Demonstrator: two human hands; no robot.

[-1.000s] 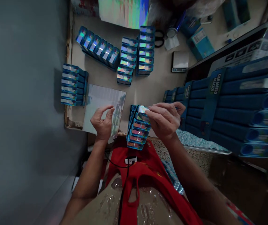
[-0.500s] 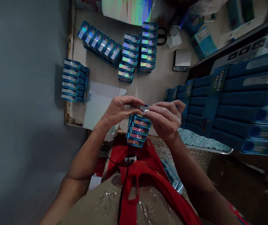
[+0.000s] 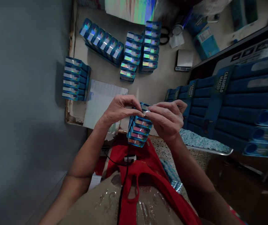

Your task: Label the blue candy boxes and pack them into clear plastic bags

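Fingers (image 3: 156, 117) of right hand (image 3: 168, 121) clamped on shiny piece (image 3: 146, 113); left hand (image 3: 117, 108) arched, hold unclear.

Scale, scissors and odds and ends around a worn table (image 3: 162, 79).
The scale (image 3: 184, 59), pale-topped, sits toward the table's right side; beyond it lie a white scrap (image 3: 177, 41), the black-handled scissors (image 3: 164, 35) and a round-ended can (image 3: 177, 30). A blue carton (image 3: 206, 43) with a white label rests tilted to their right, clear plastic (image 3: 210, 7) farther back. A shiny sheet (image 3: 130, 11) throws rainbow colours at the far edge. The plain grey wall (image 3: 23, 93) fills the left, beside the table's chipped rim. Low on the right, a metal tray (image 3: 218, 152) holding blue-and-white pieces (image 3: 201, 142) stands above the speckled floor (image 3: 194, 155).
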